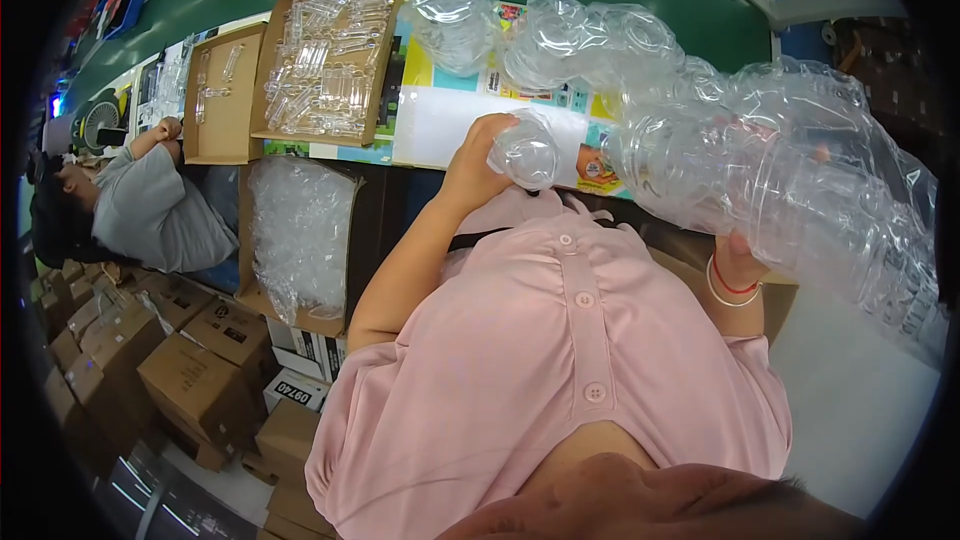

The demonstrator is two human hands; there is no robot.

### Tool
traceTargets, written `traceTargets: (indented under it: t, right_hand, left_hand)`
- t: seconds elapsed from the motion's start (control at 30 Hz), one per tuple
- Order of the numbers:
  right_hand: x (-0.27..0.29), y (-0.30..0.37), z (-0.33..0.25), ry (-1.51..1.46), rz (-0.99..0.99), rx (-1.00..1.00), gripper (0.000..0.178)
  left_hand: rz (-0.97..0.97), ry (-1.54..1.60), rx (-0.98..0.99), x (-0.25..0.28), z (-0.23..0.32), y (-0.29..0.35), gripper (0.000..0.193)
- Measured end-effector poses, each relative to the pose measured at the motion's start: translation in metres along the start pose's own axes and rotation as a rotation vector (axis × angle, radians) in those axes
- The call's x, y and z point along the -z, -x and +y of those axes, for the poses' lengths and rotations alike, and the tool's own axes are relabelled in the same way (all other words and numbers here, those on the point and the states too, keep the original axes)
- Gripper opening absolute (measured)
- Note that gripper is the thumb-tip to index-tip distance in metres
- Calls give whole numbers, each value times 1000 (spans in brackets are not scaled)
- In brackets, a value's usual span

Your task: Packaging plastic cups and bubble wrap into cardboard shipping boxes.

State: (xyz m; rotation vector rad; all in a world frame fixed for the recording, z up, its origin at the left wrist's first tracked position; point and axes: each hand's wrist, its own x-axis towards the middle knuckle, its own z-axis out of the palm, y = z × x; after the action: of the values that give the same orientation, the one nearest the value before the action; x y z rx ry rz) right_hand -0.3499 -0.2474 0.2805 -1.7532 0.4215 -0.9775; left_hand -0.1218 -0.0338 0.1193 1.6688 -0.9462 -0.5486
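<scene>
My left hand (475, 162) is closed around the side of a round clear plastic jar (528, 153), over the white paper at the table's near edge. To the right, my right hand (738, 258) reaches under a long row of clear plastic jars (760, 165) wrapped in thin film. That row covers most of its fingers, so I cannot tell how they grip. More clear round jars (590, 40) lie beyond, and a clear stack (450, 28) stands left of them.
A cardboard tray (386, 90) of small clear plastic pieces stands left, beside a shallower tray (225, 135) with a few pieces. Below is a box with a clear plastic bag (300, 230). A co-worker in grey (165, 205) sits far left. Cardboard boxes (205, 380) pile up behind.
</scene>
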Motion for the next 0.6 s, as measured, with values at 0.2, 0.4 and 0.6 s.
traceTargets:
  t: [0.2,0.4,0.6]
  right_hand:
    - [0,-20,-5,-485,-51,-432,71]
    - [-6,-35,-9,-981,-110,-800,74]
    - [-41,-41,-3,-751,-499,-783,55]
  left_hand:
    - [-13,-13,-23,2,-2,-1,69]
    - [-17,-104,-125,2,-3,-3,75]
    - [65,-48,-103,0,-1,-2,72]
